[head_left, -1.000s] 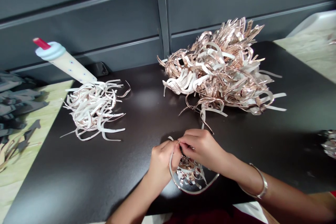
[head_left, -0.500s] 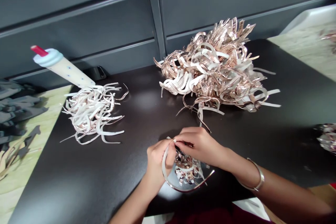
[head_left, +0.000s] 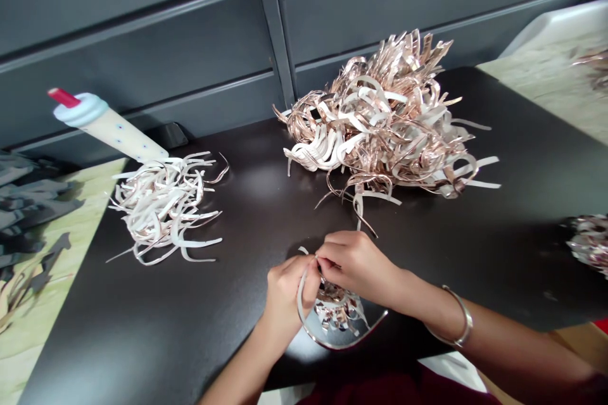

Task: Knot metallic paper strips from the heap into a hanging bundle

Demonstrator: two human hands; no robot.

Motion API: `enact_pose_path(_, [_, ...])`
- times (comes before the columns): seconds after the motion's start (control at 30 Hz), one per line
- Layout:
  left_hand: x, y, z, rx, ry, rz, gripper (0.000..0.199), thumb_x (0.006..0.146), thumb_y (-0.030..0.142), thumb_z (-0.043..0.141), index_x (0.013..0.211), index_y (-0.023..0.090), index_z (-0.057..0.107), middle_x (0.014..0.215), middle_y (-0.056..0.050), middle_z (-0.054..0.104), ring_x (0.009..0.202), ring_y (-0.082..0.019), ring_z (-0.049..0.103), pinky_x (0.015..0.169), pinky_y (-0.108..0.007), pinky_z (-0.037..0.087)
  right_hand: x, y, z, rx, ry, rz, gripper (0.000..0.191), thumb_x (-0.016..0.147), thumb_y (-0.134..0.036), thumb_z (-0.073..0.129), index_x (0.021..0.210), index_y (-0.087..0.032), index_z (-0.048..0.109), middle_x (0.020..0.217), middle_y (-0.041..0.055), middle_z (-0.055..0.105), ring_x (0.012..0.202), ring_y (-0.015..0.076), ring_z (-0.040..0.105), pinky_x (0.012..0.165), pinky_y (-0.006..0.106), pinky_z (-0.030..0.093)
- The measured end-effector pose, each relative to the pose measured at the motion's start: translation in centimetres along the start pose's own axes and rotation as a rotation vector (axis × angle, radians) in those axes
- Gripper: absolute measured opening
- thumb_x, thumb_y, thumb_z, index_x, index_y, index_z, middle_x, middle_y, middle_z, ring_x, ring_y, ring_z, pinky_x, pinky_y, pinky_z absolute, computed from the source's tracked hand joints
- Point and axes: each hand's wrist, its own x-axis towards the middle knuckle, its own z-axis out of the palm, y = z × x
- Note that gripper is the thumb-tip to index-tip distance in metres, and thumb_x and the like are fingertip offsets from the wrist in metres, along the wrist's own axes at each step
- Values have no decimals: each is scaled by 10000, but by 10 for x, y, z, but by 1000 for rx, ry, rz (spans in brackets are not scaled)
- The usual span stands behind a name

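Both hands meet at the near middle of the dark table. My left hand (head_left: 291, 288) pinches a narrow white-and-metallic strip (head_left: 304, 323), whose long free end curves down and round to the right. My right hand (head_left: 354, 264) pinches the same strip at its upper end, its fingertips touching those of the left. Just below the fingers lies a small heap of shiny rose-gold and silver strip pieces (head_left: 339, 313), partly covered by the right hand. What the fingertips do to the strip end is too small to make out.
A large pile of rose-gold strips (head_left: 384, 120) lies at the back of the dark table (head_left: 256, 215). A smaller pile of white strips (head_left: 161, 209) is at left, beside a pale tumbler (head_left: 114, 130) with a red top piece. Another shiny heap (head_left: 589, 240) lies at the right edge. Grey panels (head_left: 190, 31) stand behind.
The view has shifted slightly. My fingertips have drawn closer together on the strip, and less of its upper end shows between them.
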Motion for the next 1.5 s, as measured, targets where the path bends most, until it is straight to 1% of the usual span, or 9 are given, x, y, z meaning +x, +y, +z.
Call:
enact_pose_path(0.23, [0, 2, -1, -22, -5, -44, 317, 890, 177, 447, 617, 151, 606, 513, 18, 556, 455, -87, 514, 485, -191, 378, 1, 0, 5, -50, 51, -9, 253, 786, -82, 511, 546, -151, 549, 552, -2, 488, 527, 107, 416, 539, 247, 294])
enact_pose_path(0.5, [0, 3, -4, -34, 17, -187, 310, 899, 216, 435, 675, 161, 642, 497, 25, 570, 444, -97, 529, 486, -202, 388, -2, 1, 3, 46, 107, 19, 238, 877, -128, 464, 730, -161, 649, 689, 36, 611, 634, 125, 544, 621, 229, 403])
enact_pose_path(0.73, [-1, 1, 2, 43, 9, -75, 304, 895, 214, 420, 705, 163, 651, 597, -14, 643, 530, -126, 593, 534, -221, 435, -6, -8, 2, -266, 24, -78, 274, 875, -120, 503, 615, -157, 582, 577, 21, 531, 526, 135, 462, 524, 271, 316])
enact_pose_path(0.87, [-2, -3, 5, 71, -27, -4, 312, 888, 222, 412, 701, 166, 654, 602, -23, 638, 534, -136, 588, 536, -233, 434, -8, -13, 2, -407, -41, -108, 234, 823, -57, 512, 618, -160, 554, 600, 46, 537, 541, 160, 449, 486, 297, 253])
enact_pose_path(1.0, [-1, -4, 4, -7, -54, -46, 306, 871, 210, 427, 649, 160, 633, 577, -11, 602, 513, -115, 534, 537, -222, 408, -7, -15, 4, -444, 26, -109, 210, 800, -35, 505, 640, -163, 550, 614, 52, 543, 584, 177, 466, 492, 297, 247])
enact_pose_path(1.13, [1, -6, 4, -102, -67, -137, 338, 865, 239, 455, 576, 148, 605, 517, 13, 529, 478, -88, 471, 505, -200, 370, -4, -9, 6, -338, 76, -100, 178, 774, -58, 502, 640, -160, 560, 641, 53, 556, 617, 172, 465, 514, 287, 265])
enact_pose_path(1.3, [3, -12, 2, -143, -9, -157, 347, 873, 293, 451, 659, 126, 668, 489, 18, 523, 443, -80, 451, 443, -178, 358, 4, 2, 8, 221, 219, 140, 140, 656, -66, 548, 554, -161, 532, 557, -32, 477, 539, 98, 420, 524, 224, 299])
enact_pose_path(1.37, [4, -14, 0, -155, 37, -164, 355, 871, 287, 439, 675, 119, 683, 466, 18, 520, 414, -78, 432, 415, -177, 340, 7, 6, 8, 320, 234, 163, 121, 686, -86, 554, 587, -153, 569, 529, -52, 474, 494, 78, 420, 488, 194, 312])
enact_pose_path(1.5, [4, -14, -5, -163, 105, -150, 330, 858, 294, 461, 720, 121, 706, 505, 2, 578, 422, -84, 460, 426, -184, 353, 10, 13, 4, 395, 252, 159, 147, 821, -181, 543, 754, -127, 662, 602, -19, 570, 503, 75, 476, 477, 179, 372])
